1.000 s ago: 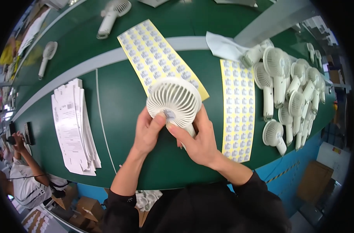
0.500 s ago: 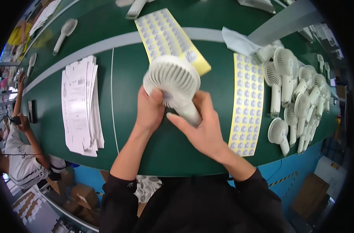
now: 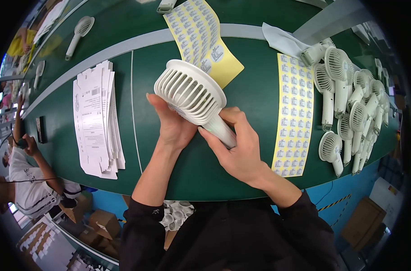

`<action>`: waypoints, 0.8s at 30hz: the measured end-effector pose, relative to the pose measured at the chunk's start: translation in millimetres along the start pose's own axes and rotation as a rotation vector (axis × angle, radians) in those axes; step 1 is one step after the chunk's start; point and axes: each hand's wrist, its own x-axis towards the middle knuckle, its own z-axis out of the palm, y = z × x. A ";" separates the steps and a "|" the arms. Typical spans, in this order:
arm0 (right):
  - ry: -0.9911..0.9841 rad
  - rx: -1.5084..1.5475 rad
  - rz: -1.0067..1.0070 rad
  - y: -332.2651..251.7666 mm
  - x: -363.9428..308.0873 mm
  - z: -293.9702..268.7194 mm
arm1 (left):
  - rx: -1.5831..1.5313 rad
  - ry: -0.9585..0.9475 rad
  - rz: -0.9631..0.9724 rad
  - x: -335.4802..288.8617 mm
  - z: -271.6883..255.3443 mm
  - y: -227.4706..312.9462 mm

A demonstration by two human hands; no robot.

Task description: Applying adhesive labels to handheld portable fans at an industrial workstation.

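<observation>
A white handheld fan (image 3: pixel 190 92) is tilted over the near middle of the table, its slatted head up and to the left. My right hand (image 3: pixel 242 151) is closed round its handle, thumb along the near side. Below the fan head, my left hand (image 3: pixel 171 124) is open, palm up and thumb stretched away; the head hides its other fingers. Whether those fingers touch the fan, I cannot tell. Just beyond the fan, a curled yellow sheet of round silver-grey labels (image 3: pixel 198 34) lies on the table. A second yellow label sheet (image 3: pixel 293 117) lies flat to the right.
Several white fans (image 3: pixel 345 90) are heaped at the right, beside a white cloth-like piece (image 3: pixel 280 38) and a grey post (image 3: pixel 329 20). Flat white cartons (image 3: pixel 95 119) are stacked at the left. Another person (image 3: pixel 34 180) sits beyond the table's left end.
The fan has turned, showing more of its slatted side. My left thumb has come off the fan head and stretched outward. My right hand keeps hold of the handle.
</observation>
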 end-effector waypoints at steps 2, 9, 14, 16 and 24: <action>-0.025 -0.008 0.008 0.5 1.4 -2.5 | 0.025 0.007 0.017 1.0 1.0 -0.7; -0.010 0.050 0.070 2.8 -3.1 2.8 | 0.104 0.009 0.015 0.0 3.5 1.1; -0.019 0.032 0.027 -2.6 7.4 -6.1 | 0.083 0.046 0.077 3.6 11.9 2.0; -0.045 0.171 0.121 -6.0 22.6 -19.9 | 0.108 0.059 0.172 4.6 15.5 7.1; 0.083 0.075 0.583 56.9 172.1 -65.1 | 0.312 0.144 0.301 6.3 13.7 23.0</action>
